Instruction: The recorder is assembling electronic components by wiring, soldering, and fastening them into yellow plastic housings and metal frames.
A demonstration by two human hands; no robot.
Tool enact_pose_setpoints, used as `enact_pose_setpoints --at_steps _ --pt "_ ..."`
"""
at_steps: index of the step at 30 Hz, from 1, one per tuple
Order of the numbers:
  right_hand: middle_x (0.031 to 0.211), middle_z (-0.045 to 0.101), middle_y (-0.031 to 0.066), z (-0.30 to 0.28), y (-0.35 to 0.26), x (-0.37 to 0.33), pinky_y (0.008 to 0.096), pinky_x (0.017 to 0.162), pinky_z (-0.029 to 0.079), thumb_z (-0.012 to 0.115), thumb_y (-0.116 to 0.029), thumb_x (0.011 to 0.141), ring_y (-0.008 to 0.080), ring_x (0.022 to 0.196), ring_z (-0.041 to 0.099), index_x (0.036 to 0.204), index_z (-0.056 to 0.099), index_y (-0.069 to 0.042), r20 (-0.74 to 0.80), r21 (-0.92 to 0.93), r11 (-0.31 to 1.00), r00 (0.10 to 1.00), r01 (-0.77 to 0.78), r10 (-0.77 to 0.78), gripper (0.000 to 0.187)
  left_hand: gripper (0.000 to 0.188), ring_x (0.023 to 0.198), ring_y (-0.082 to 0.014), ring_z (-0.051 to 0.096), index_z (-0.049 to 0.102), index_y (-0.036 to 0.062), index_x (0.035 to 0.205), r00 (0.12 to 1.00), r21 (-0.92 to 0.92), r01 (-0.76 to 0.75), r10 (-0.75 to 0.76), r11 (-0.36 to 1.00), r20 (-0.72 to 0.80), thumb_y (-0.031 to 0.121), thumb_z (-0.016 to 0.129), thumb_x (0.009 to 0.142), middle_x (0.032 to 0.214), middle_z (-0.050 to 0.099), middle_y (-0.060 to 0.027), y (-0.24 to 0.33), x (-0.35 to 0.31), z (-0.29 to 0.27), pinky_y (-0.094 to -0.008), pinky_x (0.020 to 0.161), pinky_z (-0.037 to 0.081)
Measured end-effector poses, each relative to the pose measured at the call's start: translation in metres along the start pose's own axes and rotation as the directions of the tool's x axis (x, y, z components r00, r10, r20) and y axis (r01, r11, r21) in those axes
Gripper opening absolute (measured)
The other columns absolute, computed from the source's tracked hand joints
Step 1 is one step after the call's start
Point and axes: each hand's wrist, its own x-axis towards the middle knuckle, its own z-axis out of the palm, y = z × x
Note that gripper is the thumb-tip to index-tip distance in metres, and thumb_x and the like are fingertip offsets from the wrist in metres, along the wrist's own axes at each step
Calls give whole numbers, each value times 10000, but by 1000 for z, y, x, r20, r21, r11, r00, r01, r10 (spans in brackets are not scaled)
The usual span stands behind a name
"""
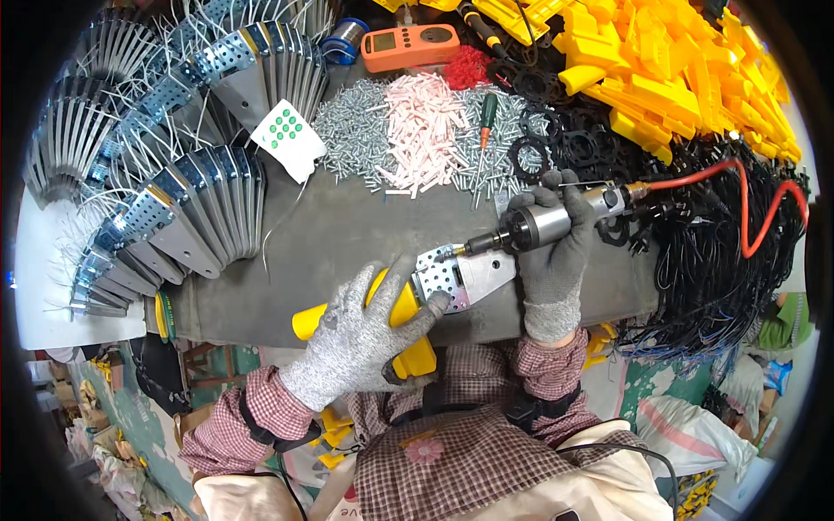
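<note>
My left hand (352,339), in a grey knit glove, is closed around a yellow plastic housing (417,359) just above the near edge of the table. Fixed at the housing's right end is a perforated metal plate (440,280) with a flat grey metal blade (491,282) reaching right. My left fingers rest beside the plate. Gloved as well, my right hand (556,269) wraps a silver-and-black air screwdriver (543,226), held nearly level. Its bit points left, at the plate's upper edge; whether it touches a screw is too small to tell.
Fanned metal blades with wires (187,208) crowd the left. Behind lie silver screws (352,126), pale pink sleeves (421,130), a green-handled screwdriver (488,117) and an orange meter (410,48). Yellow housings (686,69) and black cables (712,252) fill the right; a red air hose (738,182) crosses there.
</note>
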Motion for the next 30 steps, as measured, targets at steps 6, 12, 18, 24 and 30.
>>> enact_pose_setpoints --at_steps 6,12,18,24,30 --pt "1075 647 72 3 5 -3 386 880 541 595 -98 996 132 853 636 1239 528 -100 11 -22 1000 1000 4 -4 252 924 1324 -510 428 540 282 1464 1000 -18 -11 11 1000 5 626 815 652 1535 336 -278 -4 -1 2 -611 1011 450" --pt "1101 632 77 2 6 -3 394 886 541 583 -108 1003 144 882 626 1266 512 -107 0 35 998 998 -57 57 273 896 1307 -539 434 504 313 1489 999 -64 -25 26 998 20 613 808 702 1547 309 -282 -5 2 -1 -637 982 476" --pt "1105 626 82 2 7 -3 402 894 543 581 -116 1005 148 891 624 1268 513 -112 5 4 999 999 -46 46 272 887 1305 -528 433 534 294 1467 999 -70 -22 24 997 27 607 814 685 1541 314 -279 -6 2 -2 -634 983 462" --pt "1092 617 76 3 9 -4 408 890 540 592 -107 995 144 883 628 1267 512 -119 21 0 998 998 -64 64 283 880 1319 -502 429 595 264 1413 999 -92 -38 37 995 -15 594 833 633 1513 356 -274 -8 2 0 -620 1009 428" --pt "1078 614 73 6 11 -6 399 892 540 608 -118 986 150 890 631 1253 512 -119 0 27 997 997 -76 76 284 860 1283 -511 442 574 269 1433 998 -166 -67 65 984 -20 602 822 679 1508 338 -304 -12 4 0 -622 985 464"
